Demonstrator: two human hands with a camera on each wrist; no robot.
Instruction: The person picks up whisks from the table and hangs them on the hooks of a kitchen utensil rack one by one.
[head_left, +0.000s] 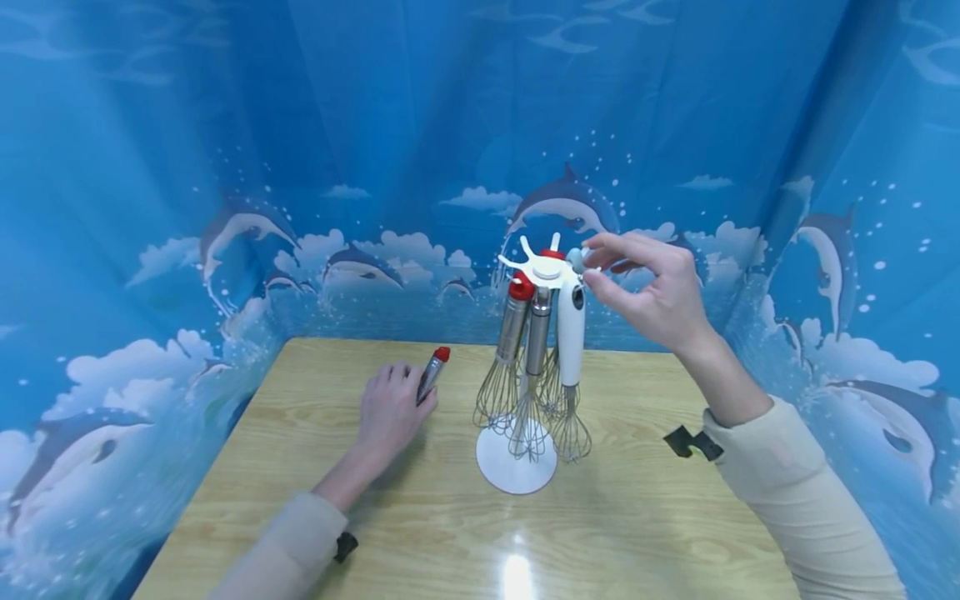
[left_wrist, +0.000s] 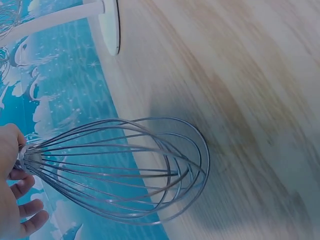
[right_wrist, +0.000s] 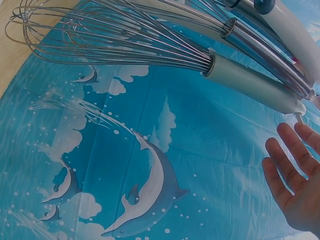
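Observation:
My left hand [head_left: 390, 406] grips a whisk by its metal handle [head_left: 429, 377], which has a red end [head_left: 442, 354]. In the left wrist view, the held whisk's wire loops [left_wrist: 125, 167] extend over the tabletop. A white rotating-type rack [head_left: 543, 268] stands upright with several whisks hanging from its arms. My right hand [head_left: 652, 279] is beside the rack's top, thumb and forefinger around the pale blue-green end [head_left: 576, 260] of a hanging whisk. In the right wrist view, that whisk's pale handle [right_wrist: 252, 85] hangs from a hook, and the fingers [right_wrist: 295, 145] are extended just beside its end.
The rack's round white base [head_left: 517, 467] rests on a wood-grain table [head_left: 420, 517]. A white-handled whisk [head_left: 572, 333] and metal-handled whisks [head_left: 537, 333] hang close together. Blue dolphin-print curtains [head_left: 420, 167] surround the table's back and sides.

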